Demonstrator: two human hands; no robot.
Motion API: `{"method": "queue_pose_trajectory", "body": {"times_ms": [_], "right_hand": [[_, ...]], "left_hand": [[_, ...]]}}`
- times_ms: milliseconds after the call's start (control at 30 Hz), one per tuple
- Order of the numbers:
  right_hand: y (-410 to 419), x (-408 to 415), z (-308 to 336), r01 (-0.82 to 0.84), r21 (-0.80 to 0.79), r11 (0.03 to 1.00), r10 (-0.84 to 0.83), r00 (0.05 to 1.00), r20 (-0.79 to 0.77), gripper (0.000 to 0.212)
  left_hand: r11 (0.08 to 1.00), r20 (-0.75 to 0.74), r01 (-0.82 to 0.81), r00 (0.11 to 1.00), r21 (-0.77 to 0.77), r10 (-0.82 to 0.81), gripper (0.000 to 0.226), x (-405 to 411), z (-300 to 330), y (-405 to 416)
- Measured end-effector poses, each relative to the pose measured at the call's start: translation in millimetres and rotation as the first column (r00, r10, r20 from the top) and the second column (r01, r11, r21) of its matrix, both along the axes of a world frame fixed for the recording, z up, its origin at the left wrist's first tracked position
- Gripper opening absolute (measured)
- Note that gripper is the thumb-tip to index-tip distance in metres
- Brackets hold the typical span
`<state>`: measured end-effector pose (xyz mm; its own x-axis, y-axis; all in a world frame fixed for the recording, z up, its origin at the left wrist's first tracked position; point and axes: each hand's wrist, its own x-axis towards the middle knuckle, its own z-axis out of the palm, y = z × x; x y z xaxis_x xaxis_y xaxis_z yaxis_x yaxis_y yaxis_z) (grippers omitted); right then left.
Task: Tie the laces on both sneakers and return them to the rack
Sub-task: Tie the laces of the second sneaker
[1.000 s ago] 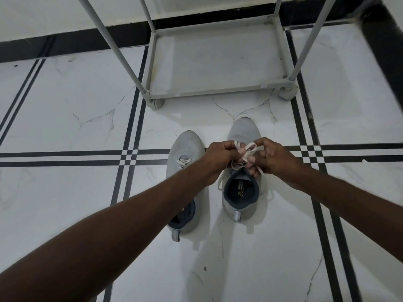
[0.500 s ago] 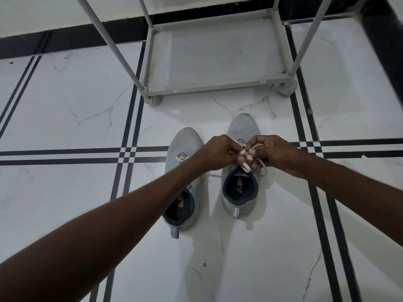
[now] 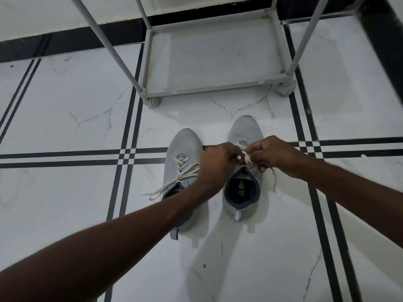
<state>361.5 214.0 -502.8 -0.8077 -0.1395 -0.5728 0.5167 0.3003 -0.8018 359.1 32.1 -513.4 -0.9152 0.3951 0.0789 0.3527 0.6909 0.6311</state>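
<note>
Two grey sneakers stand side by side on the floor, toes toward the rack. Over the right sneaker (image 3: 245, 131) my left hand (image 3: 218, 164) and my right hand (image 3: 272, 155) meet, both pinching its white laces (image 3: 246, 156), which are bunched between my fingers. One lace end (image 3: 274, 179) trails down the shoe's right side. The left sneaker (image 3: 185, 144) has loose laces (image 3: 174, 184) lying untied across it and out to the left; my left forearm covers its heel part. The grey metal rack (image 3: 209, 89) stands just beyond the shoes, its bottom shelf bare.
The floor is white marble tile with black stripe lines (image 3: 65, 158) crossing under the shoes. A black skirting (image 3: 65, 40) runs along the wall behind the rack. The rack's slanted poles (image 3: 104, 40) rise toward me at left and right.
My hands have stayed over the right sneaker, working its laces closer together. The left sneaker's loose laces have come into sight as my left forearm shifted.
</note>
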Motion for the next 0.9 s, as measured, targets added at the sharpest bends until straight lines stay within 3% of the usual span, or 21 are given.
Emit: {"method": "queue_pose_trajectory", "body": {"times_ms": [100, 200, 300, 367, 467, 533, 600, 733, 900], "right_hand": [[-0.9, 0.5, -4.7, -0.028, 0.388, 0.921, 0.166, 0.93, -0.327, 0.009], [14.8, 1.6, -9.8, -0.009, 0.656, 0.754, 0.369, 0.833, -0.413, 0.005], [30.5, 10.3, -21.2, -0.069, 0.706, 0.705, 0.43, 0.833, -0.348, 0.012], [29.6, 14.3, -30.7, -0.136, 0.768, 0.626, 0.551, 0.774, -0.313, 0.012], [28.2, 12.8, -33.7, -0.192, 0.797, 0.573, 0.625, 0.731, -0.273, 0.008], [32.2, 13.5, -31.5, -0.191, 0.822, 0.537, 0.672, 0.686, -0.28, 0.014], [36.4, 17.3, -29.6, -0.213, 0.857, 0.469, 0.734, 0.634, -0.244, 0.026], [44.3, 18.5, -32.1, -0.243, 0.896, 0.372, 0.792, 0.587, -0.169, 0.023], [53.3, 15.1, -47.9, -0.187, 0.935, 0.302, 0.849, 0.498, -0.174, 0.024]], "left_hand": [[0.986, 0.15, -0.118, 0.984, 0.116, 0.1, 0.008, 2.8, -1.7, -10.0], [0.96, 0.264, -0.24, 0.944, 0.141, 0.197, 0.004, 6.0, -1.8, -24.7], [0.962, 0.271, -0.265, 0.933, 0.072, 0.237, 0.008, 9.8, -6.5, -39.1], [0.98, 0.232, -0.194, 0.956, 0.045, 0.178, 0.006, 11.7, -6.3, -38.8], [0.982, 0.018, 0.043, 0.999, -0.182, -0.041, 0.006, 8.5, -4.2, -35.7], [0.897, -0.113, 0.177, 0.964, -0.406, -0.241, 0.01, 3.6, -2.7, -38.9], [0.818, -0.152, 0.261, 0.91, -0.512, -0.385, 0.023, 2.5, -3.7, -44.8], [0.691, -0.041, 0.401, 0.848, -0.601, -0.528, 0.05, 2.9, -0.7, -48.7], [0.609, 0.172, 0.484, 0.85, -0.629, -0.498, 0.023, 0.9, 11.0, -43.2]]}}
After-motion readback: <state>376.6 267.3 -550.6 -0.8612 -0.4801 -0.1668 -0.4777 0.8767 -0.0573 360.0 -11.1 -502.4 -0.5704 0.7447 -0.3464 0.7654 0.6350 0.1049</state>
